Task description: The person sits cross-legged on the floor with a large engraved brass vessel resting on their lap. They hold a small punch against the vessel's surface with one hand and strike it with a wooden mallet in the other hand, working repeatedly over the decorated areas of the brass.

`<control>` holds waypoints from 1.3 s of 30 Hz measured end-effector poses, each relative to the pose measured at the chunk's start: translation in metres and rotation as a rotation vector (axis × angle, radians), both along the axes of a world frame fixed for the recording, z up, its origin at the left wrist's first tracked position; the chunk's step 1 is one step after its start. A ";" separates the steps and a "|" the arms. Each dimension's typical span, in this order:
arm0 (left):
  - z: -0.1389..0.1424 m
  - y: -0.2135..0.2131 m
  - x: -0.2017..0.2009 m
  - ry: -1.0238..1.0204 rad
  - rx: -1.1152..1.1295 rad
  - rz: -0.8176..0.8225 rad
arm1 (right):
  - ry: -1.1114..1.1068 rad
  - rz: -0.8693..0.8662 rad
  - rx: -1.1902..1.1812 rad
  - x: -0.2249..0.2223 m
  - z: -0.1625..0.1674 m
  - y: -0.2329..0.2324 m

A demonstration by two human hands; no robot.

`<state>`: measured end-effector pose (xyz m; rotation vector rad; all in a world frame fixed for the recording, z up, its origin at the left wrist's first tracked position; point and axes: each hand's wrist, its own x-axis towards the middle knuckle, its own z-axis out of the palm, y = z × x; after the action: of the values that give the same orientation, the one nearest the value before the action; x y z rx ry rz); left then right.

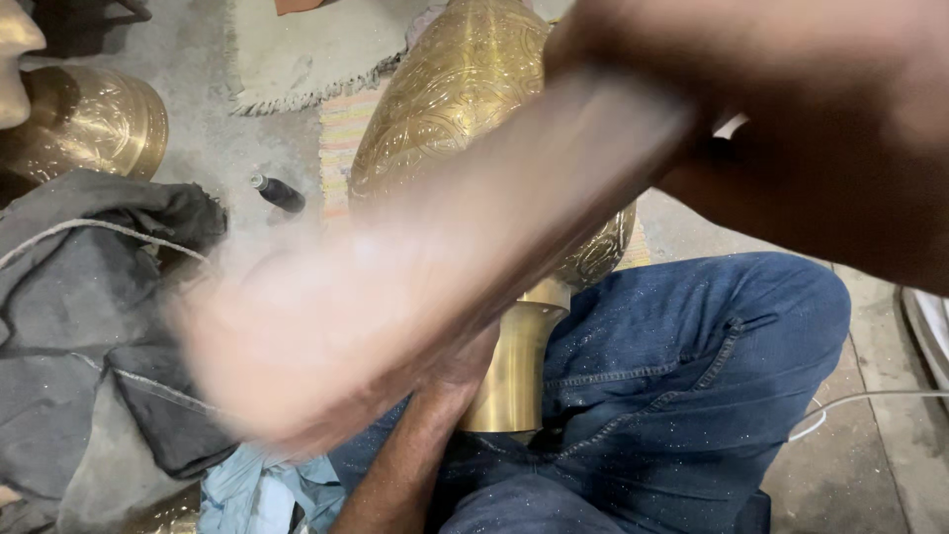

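setting: grey concrete floor (870,465), seen from above; a fringed pale mat (297,59) at the top edge, a striped rug (341,138) beneath the work.

item 1: engraved brass vessel (465,89), large, rounded body chased with scroll patterns, tilted, its plain brass neck (514,366) pointing down onto the person's lap in blue jeans (682,376).

item 2: right hand (287,346), crossing in front of the vessel on a long forearm, heavily blurred; cannot tell whether the fingers are wide, narrow or holding anything.

item 3: left hand (465,366), forearm rising from the bottom edge, hand against the vessel beside the neck; fingers mostly hidden behind the blurred arm, state cannot be told.

item 4: second brass vessel (94,119), upper left, well apart.

item 5: grey cloth heap (79,326), left, with light blue cloth (257,494) just below.

item 6: small dark cylindrical tool (280,193) on the floor near the rug.

item 7: white cable (860,400), right.
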<state>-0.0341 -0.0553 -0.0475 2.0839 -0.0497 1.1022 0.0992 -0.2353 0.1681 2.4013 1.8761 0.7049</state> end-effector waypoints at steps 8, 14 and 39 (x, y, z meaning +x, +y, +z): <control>0.006 0.001 0.010 -0.091 -0.173 -0.056 | -0.055 -0.019 0.087 0.013 -0.020 -0.001; 0.006 0.001 0.003 -0.074 -0.108 -0.033 | -0.231 -0.124 -0.153 0.004 -0.010 0.003; 0.014 -0.001 0.004 -0.056 -0.138 -0.040 | -0.040 -0.086 0.032 -0.003 -0.008 0.004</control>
<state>-0.0305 -0.0562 -0.0333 1.9214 -0.0411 1.1085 0.0967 -0.2312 0.1600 2.4503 1.7483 0.7767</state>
